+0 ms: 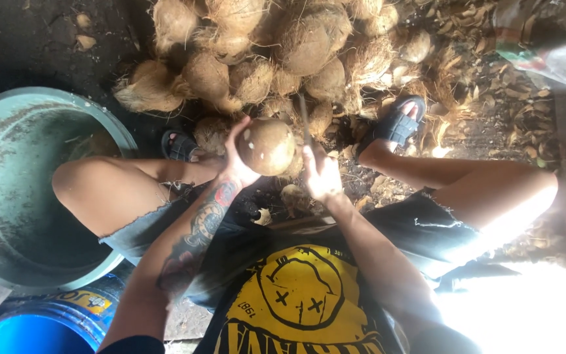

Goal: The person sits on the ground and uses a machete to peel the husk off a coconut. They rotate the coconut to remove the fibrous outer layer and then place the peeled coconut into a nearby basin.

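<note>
My left hand [236, 160] grips a round brown husked coconut [267, 145], held up between my knees. My right hand [321, 174] is closed around the handle of a dark blade [304, 118] that rises just right of the coconut, close to its side. Whether the blade touches the shell is unclear. I am seated, with both bare knees spread and my feet in dark sandals.
A heap of several fibrous coconuts [276, 52] lies just ahead of my feet. A big green basin [8, 196] stands at my left, a blue bucket [40, 328] beside it. Dry husk scraps [499, 111] litter the ground on the right.
</note>
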